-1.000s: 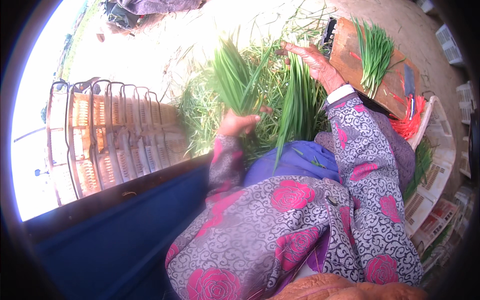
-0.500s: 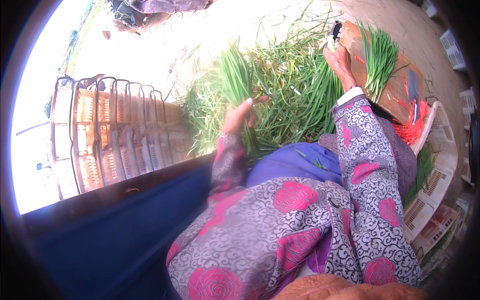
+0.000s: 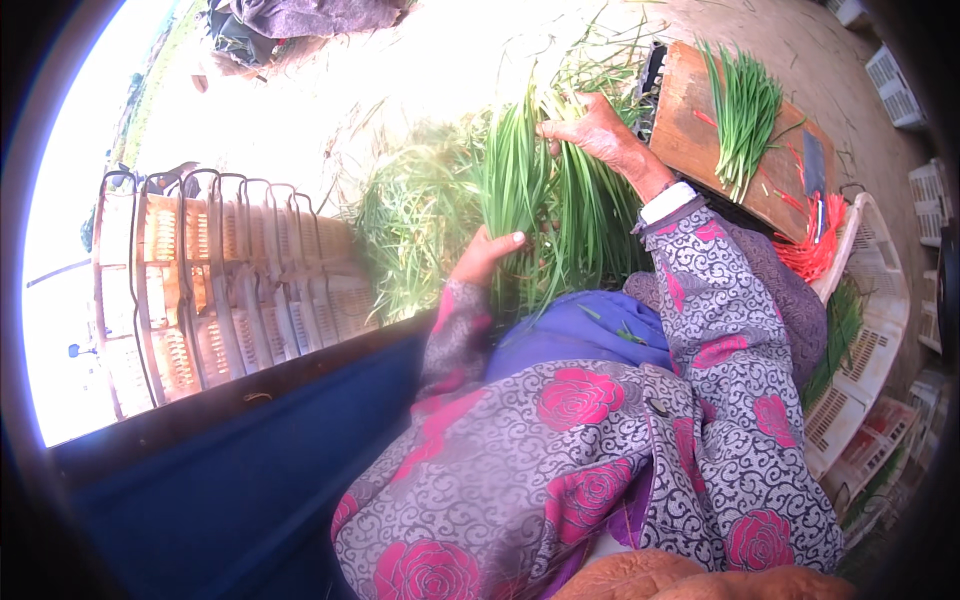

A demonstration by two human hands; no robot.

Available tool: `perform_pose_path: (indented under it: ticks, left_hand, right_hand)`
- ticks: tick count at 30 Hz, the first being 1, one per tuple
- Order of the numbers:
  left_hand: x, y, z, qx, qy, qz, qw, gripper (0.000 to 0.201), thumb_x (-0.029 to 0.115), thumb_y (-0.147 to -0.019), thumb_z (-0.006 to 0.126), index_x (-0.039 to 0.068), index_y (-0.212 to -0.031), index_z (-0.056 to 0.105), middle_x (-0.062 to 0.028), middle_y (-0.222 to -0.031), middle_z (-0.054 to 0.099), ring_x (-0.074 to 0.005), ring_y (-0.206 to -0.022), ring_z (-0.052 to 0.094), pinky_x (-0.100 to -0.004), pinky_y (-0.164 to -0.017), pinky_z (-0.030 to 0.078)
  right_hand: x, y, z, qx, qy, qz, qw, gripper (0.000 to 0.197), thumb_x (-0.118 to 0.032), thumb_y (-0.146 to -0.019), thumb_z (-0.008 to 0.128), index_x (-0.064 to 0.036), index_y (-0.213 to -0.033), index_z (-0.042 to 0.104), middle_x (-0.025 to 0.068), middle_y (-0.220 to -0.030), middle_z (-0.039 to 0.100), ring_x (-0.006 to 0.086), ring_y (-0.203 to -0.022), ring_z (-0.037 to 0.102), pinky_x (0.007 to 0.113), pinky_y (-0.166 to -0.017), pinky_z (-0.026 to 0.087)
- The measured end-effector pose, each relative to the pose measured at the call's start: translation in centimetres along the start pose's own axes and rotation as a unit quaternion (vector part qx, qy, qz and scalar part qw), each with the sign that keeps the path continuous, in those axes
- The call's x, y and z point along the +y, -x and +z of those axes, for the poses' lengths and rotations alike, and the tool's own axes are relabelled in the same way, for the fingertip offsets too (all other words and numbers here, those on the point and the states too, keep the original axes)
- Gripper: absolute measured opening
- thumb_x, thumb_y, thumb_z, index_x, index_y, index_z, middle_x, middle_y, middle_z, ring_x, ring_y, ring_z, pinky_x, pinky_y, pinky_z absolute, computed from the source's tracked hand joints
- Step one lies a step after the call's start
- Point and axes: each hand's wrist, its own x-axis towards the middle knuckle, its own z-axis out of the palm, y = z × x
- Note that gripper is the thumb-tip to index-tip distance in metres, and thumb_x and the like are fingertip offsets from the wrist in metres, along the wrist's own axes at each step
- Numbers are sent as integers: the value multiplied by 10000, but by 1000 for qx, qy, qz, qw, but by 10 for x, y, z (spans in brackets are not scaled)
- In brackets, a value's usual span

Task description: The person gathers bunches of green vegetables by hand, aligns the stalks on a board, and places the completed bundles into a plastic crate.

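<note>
My left hand (image 3: 485,256) is closed around the lower part of a bunch of green chives (image 3: 512,175), thumb outstretched along it. Just to the right, my right hand (image 3: 603,137) grips a second bunch (image 3: 588,205) by its pale stem ends, and its long leaves hang toward my lap. The two bunches touch side by side. Beneath and to the left spreads a loose heap of chive leaves (image 3: 412,215). Another bunch (image 3: 747,115) lies on a wooden board (image 3: 678,112) at the far right. A blue cloth (image 3: 585,335) covers my lap.
A grey flat blade (image 3: 814,165) and red ties (image 3: 822,248) sit at the board's right edge. Pale plastic crates (image 3: 850,385) stand at right. Stacked crates with metal handles (image 3: 215,280) are at left, behind a dark-edged blue panel (image 3: 250,440). Dark cloth (image 3: 310,14) lies at the back.
My right hand has come left from the board's edge, bringing its bunch against the left one. My left hand has lowered slightly. The view has shifted a little.
</note>
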Motion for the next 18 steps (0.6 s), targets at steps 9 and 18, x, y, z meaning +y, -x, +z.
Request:
perform_pose_path:
  ticks: [9, 18]
  left_hand:
    - [-3, -38, -3, 175, 19, 20, 984, 368, -19, -828, 709, -29, -1183, 612, -143, -988, 727, -228, -788, 730, -358, -695, 637]
    - [-2, -19, 10, 124, 108, 7, 986, 366, 57, -871, 679, -72, -1207, 611, -189, -1049, 723, -263, -869, 730, -382, -799, 622]
  right_hand:
    - [19, 6, -5, 102, 303, -44, 946, 234, -180, -824, 696, 9, -960, 707, 44, -709, 691, 107, -614, 639, 292, -605, 513]
    - [20, 4, -25, -35, 187, 44, 981, 171, -140, -821, 699, -7, -928, 714, -1, -748, 675, 101, -637, 621, 281, -606, 502]
